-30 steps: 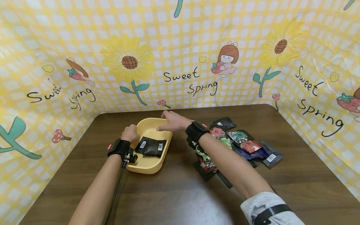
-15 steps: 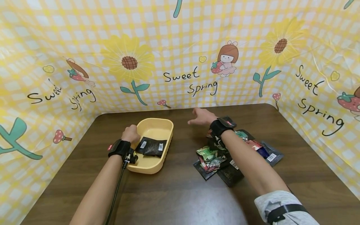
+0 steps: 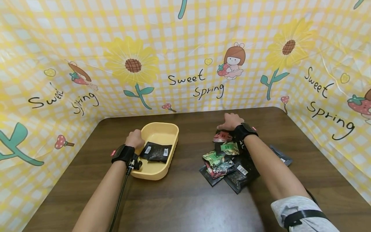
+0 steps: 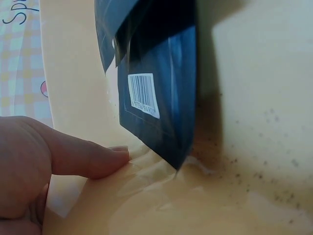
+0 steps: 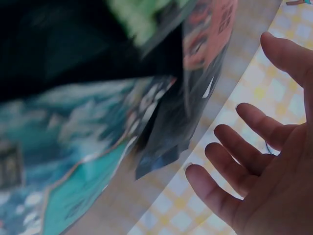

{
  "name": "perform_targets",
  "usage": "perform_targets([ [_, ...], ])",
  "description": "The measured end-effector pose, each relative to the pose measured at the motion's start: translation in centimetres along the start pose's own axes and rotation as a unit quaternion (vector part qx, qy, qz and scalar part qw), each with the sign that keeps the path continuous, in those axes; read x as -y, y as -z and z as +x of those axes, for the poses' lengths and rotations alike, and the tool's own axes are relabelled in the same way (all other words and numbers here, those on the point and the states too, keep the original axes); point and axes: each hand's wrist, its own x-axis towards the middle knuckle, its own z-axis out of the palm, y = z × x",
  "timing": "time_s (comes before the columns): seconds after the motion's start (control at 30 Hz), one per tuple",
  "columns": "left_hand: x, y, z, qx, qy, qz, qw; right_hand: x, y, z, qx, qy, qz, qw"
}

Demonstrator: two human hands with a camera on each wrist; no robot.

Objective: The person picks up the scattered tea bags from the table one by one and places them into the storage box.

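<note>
The left hand [image 3: 134, 138] grips the near-left rim of the yellow tray [image 3: 162, 129]; in the left wrist view, the thumb [image 4: 90, 159] lies flat against the inner wall of the tray. The tray rests on the brown table [image 3: 179, 199], left of centre. Two black packets [image 3: 156, 151] lie inside the tray, overlapping, with white barcode labels facing up. In the left wrist view, one barcode label [image 4: 143, 95] is visible on the nearer packet, whose corner touches the tray floor.

To the right of the tray, and apart from it, a pile of packets [image 3: 229, 161] lies on the table. The pile contains a red packet [image 3: 222, 136], green packets [image 3: 215, 158] and a black packet [image 3: 242, 175] at the near edge. One dark packet [image 3: 280, 155] protrudes to the right of the forearm.

The right hand [image 3: 230, 121] is positioned at the far edge of the pile, palm down, directly behind the red packet. In the right wrist view, the fingers [image 5: 234, 161] are spread and relaxed, and they hold nothing. Whether the fingertips touch a packet cannot be determined.

The patterned yellow backdrop [image 3: 185, 58] encloses the table on three sides.
</note>
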Motion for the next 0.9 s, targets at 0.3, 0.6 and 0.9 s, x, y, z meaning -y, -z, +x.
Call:
perform_targets([
  [0.3, -0.2, 0.1, 0.1, 0.006, 0.003, 0.006, 1.0000, -2.8, -0.2, -0.7, 0.005, -0.044, -0.002, 0.999],
  [0.6, -0.3, 0.1, -0.2, 0.006, 0.008, 0.003, 0.9999, -3.3, -0.4, -0.9, -0.001, -0.067, 0.024, 0.997],
  [0.9, -0.1, -0.1, -0.1, 0.014, 0.012, -0.003, 0.9998, -3.4, -0.5, -0.8, -0.028, -0.089, 0.027, 0.995],
])
